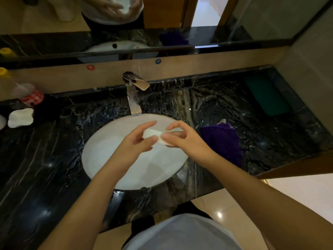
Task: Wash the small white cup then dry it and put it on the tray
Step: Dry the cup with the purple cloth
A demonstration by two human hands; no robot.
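Observation:
The small white cup is held over the white oval sink, tipped on its side between both hands. My left hand grips its left side with thumb and fingers. My right hand pinches its right rim. Most of the cup is hidden by fingers. A purple cloth lies on the counter just right of the sink. A dark green tray sits at the back right corner of the counter.
A chrome tap stands behind the sink; no water stream is visible. On the black marble counter at the left lie a white scalloped dish and a plastic bottle with red label. A mirror runs along the back wall.

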